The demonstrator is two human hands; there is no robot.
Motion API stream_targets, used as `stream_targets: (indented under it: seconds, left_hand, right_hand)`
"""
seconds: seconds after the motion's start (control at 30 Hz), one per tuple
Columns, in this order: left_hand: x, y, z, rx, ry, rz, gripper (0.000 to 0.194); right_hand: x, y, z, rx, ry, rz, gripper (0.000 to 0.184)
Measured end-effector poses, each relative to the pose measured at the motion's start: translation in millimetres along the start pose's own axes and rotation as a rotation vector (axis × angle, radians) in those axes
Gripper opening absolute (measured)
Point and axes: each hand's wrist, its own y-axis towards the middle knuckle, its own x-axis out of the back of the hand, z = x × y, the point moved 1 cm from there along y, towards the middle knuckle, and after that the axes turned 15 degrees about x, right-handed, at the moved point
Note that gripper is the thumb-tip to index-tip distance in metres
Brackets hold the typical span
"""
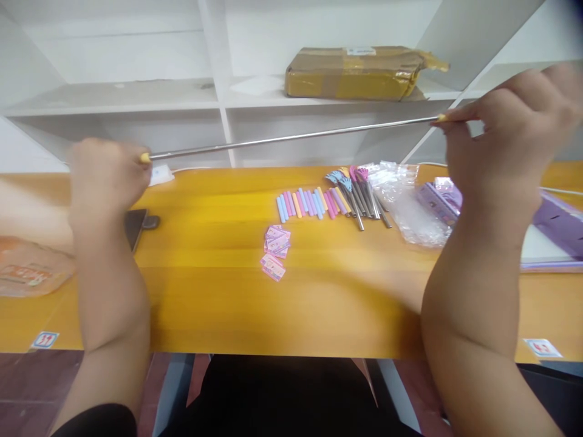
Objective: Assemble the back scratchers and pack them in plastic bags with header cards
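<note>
Metal rod (291, 138): silver, yellow ends. Tubes (313, 203): blue, pink, purple, orange. Cards (277, 244): pink-and-purple print. Tabletop (204, 303): yellow-orange.

Readable text on my feed: none | box label (361, 51), bag print (34, 276), desk-edge sticker (44, 340), pink cards (277, 243): I find all too blurred

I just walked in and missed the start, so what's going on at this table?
Someone is holding up a thin metal rod: the left hand grips one end, the right hand pinches the other, and yellow shows at both ends. On the table lie a row of pastel sticks, a bunch of metal rods with coloured heads, and small pink cards.
</note>
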Motion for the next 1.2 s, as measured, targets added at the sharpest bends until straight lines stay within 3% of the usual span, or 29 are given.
stream_targets:
  seconds: [0.07,0.17,0.3,0.4,1.0,1.2]
  left_hand:
    - [3.8,-9.2,-22.1,-0.025,0.005,0.06,0.03]
    - [5.8,-34.5,-63.2,-0.187,-0.03,0.111,0.035]
    - [-3.9,-77.1,-114.0,-0.359,-0.135,0.2,0.04]
    - [-13.8,-95.2,-133.0,-0.395,-0.179,0.24,0.041]
    - [-12.1,-92.6,-129.1,-0.389,-0.182,0.223,0.037]
    - [-8.3,-94.8,-129.3,-0.404,-0.163,0.238,0.039]
  right_hand:
    - [6.6,5.4,26.6,0.032,0.053,0.004,0.064]
    - [14.9,1.9,86.5,0.25,0.306,-0.064,0.062]
    - [26.3,-22.6,172.3,0.632,0.528,-0.331,0.043]
    - [34.1,-36.4,204.9,0.699,0.569,-0.389,0.04]
    - [44.4,-36.8,208.7,0.72,0.519,-0.4,0.042]
    - [46.0,-36.6,206.5,0.711,0.624,-0.243,0.04]
